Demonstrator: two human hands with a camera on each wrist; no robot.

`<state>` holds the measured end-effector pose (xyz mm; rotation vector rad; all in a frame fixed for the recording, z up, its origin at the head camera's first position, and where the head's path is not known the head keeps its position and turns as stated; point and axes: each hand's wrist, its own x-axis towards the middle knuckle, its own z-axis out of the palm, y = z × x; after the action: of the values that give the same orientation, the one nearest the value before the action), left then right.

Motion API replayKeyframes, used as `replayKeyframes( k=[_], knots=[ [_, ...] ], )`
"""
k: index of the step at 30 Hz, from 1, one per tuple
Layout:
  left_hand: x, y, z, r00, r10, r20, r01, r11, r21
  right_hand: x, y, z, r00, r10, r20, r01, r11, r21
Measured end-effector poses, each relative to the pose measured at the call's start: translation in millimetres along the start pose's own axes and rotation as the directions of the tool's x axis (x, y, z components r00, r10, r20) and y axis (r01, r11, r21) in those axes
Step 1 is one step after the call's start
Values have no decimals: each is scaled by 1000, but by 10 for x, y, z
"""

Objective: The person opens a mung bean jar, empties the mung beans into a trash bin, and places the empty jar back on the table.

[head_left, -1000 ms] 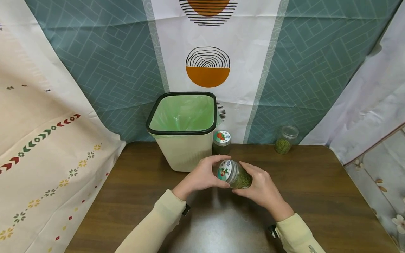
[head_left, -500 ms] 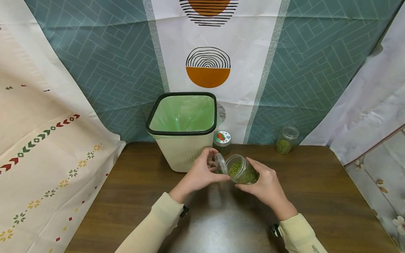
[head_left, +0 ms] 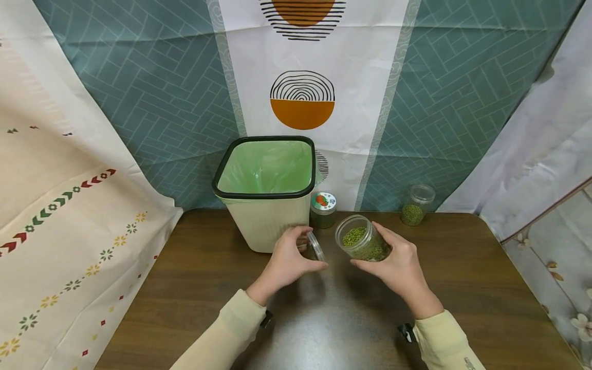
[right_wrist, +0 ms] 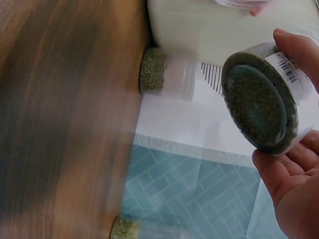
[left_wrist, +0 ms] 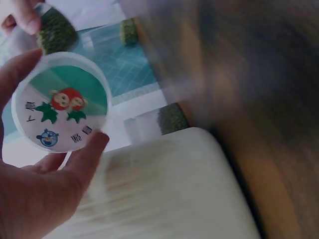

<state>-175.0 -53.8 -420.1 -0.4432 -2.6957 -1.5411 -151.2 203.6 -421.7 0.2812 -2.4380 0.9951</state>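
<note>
Between thumb and fingers, the left hand pinches a round lid by its rim, tilted on edge in front of the bin. In the left wrist view the printed top of the lid faces the camera. The right hand grips an uncovered clear jar of green beans, its mouth tilted up toward the left. The right wrist view shows the base of that jar and a barcode label. Lid and jar are apart.
A pale bin with a black rim and green liner stands at the back, left of centre. Beside it is a lidded jar. Another jar with green beans stands at the back right of the wooden table, near the hanging cloth.
The lid has come off the held jar. My left hand has drawn it left, while my right hand has moved slightly right with the jar, whose mouth now shows.
</note>
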Motion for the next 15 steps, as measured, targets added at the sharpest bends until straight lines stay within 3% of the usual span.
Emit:
replayKeyframes(
  k=[6,15],
  knots=[
    [-33,-146,47,999,-26,-22,29,989,146,-7,-22,-11,1000,25,-4,-25,1000,4],
    [-73,-327,144,996,-80,-31,85,980,181,-26,-31,-15,999,41,0,-41,999,6]
  ],
)
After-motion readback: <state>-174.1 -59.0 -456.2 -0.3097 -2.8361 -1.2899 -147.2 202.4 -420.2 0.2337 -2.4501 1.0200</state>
